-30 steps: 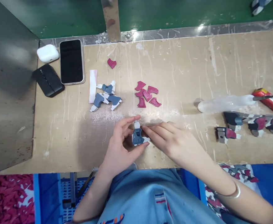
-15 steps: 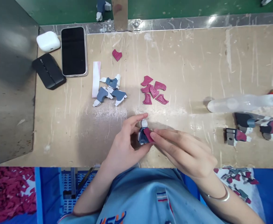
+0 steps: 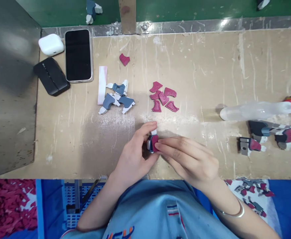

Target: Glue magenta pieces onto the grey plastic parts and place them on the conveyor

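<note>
My left hand (image 3: pixel 135 152) holds a small blue-and-white plastic part (image 3: pixel 149 143) between thumb and fingers, just above the table's front edge. My right hand (image 3: pixel 190 159) pinches a dark red plastic piece (image 3: pixel 154 141), which lies against the face of the blue part. Fingertips cover the red piece's right side, so whether it is fully seated is hidden. Beyond my hands several loose red pieces (image 3: pixel 163 98) lie in a cluster. Left of them is a group of blue-and-white parts (image 3: pixel 127 102).
A phone (image 3: pixel 78 55), a white case (image 3: pixel 51 44) and a black case (image 3: pixel 52 76) lie at the back left. On the right are a translucent bottle (image 3: pixel 255 110) and assembled parts (image 3: pixel 251 146). A metal wall (image 3: pixel 11 93) bounds the left. A green belt (image 3: pixel 185 11) runs behind.
My right hand has moved left, and the red piece now covers the blue part's face instead of sitting tilted at its edge. On the green belt, parts have shifted left.
</note>
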Motion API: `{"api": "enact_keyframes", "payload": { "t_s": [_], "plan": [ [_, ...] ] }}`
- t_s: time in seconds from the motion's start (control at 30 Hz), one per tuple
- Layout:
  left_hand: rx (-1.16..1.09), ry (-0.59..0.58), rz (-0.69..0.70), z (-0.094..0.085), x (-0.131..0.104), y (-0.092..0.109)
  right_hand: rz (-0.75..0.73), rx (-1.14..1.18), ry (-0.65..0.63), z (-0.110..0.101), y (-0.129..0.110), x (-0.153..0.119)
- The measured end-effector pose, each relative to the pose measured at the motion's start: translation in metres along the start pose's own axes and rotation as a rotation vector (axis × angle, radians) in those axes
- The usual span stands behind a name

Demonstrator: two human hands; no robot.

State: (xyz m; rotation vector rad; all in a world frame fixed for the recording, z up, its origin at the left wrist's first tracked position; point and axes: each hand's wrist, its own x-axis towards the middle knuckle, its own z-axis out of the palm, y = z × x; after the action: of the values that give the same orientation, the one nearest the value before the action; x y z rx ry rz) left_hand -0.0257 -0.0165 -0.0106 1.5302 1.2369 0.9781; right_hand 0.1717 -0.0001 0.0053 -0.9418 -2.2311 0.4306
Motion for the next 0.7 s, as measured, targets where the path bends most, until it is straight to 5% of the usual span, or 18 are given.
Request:
{"api": "enact_keyframes", "payload": {
  "t_s": [0.27,0.5,0.7],
  "plan": [
    [-0.056,0.038,-0.032,0.004,-0.003,0.004,0.051,0.004,-0.007,0.006,-0.007,-0.004],
    [-0.442,-0.078,-0.092,-0.008,-0.008,0.018,0.109,0.262,0.042,0.006,-0.006,-0.003],
    [-0.666,-0.002,-0.224,-0.009,-0.005,0.020,0.202,0.441,0.077,0.010,-0.007,-0.006]
  ]
}}
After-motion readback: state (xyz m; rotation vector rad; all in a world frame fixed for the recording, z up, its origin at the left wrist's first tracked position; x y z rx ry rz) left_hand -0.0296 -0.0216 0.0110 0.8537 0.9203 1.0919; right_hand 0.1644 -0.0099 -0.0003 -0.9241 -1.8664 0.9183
